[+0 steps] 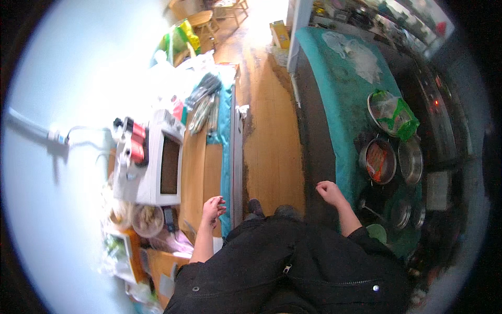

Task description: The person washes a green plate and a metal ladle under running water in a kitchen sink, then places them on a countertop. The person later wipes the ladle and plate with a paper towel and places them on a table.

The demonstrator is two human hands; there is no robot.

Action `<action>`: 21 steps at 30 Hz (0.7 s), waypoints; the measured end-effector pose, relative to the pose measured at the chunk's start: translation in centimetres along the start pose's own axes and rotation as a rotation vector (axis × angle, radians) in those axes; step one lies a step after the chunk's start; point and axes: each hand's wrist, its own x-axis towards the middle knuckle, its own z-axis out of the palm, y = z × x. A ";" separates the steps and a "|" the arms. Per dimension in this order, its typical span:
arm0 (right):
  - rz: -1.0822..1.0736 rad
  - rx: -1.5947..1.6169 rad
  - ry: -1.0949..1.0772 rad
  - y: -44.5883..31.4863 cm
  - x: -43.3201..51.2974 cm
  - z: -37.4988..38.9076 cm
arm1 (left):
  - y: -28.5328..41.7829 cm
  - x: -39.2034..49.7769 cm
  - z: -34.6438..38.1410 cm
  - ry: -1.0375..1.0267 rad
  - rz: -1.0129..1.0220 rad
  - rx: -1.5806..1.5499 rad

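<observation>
My left hand [213, 209] hangs with loosely curled, slightly parted fingers and nothing visible in it. Nearest to it is the front edge of a table with a teal cloth [226, 168]. On that table stands a white microwave oven [153, 165], with a clear bowl of food [148, 221] beside it. My right hand [330, 193] is curled into a loose fist; no object shows in it. Close to that hand is a teal-covered counter [333, 129]. A metal pot with reddish contents [378, 161] sits there, next to an empty-looking metal basin [410, 161].
A wooden-floor aisle [274, 133] runs ahead between table and counter. Bundled packages [204, 110] lie on the table beyond the microwave. A bowl with a green plastic bag [394, 114] and clear plastic bags [359, 59] rest on the counter. Farther off are a yellow box [279, 34] and wooden stools [200, 18].
</observation>
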 end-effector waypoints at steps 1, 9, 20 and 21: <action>-0.002 0.030 0.046 0.7 0.6 -0.1 | 2.3 1.7 0.7 -0.036 0.013 0.029; 0.291 0.272 0.054 4.4 8.8 -1.3 | 17.0 14.9 10.7 -0.207 0.028 0.268; 0.114 0.083 0.170 0.9 34.2 -14.1 | 32.1 27.3 25.4 -0.165 -0.025 0.263; 0.090 0.070 0.169 0.2 36.4 -15.7 | 33.2 28.5 26.4 -0.162 -0.019 0.260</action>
